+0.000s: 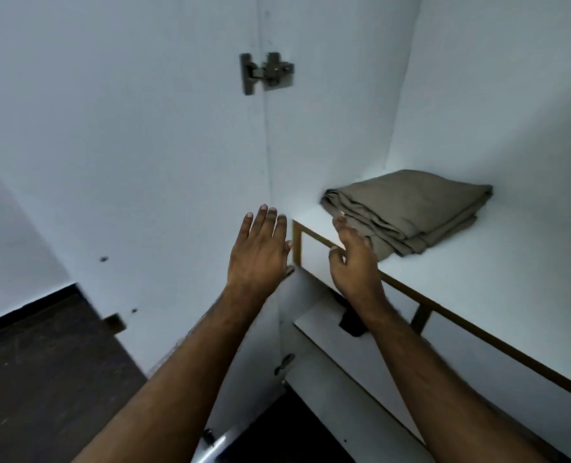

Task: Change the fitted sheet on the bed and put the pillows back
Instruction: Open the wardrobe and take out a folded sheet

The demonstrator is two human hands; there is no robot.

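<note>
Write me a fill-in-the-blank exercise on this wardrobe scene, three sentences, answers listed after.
1. The folded sheet lies on a white ____ inside the wardrobe.
2. Both hands are ____, holding nothing, the left hand with fingers straight.
3. The hand nearer the sheet is the ____ hand.

Missing words: shelf; empty; right

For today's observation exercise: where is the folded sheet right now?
In the head view, the folded sheet lies at right on the white wardrobe shelf, in its back corner, just beyond the right hand.
</note>
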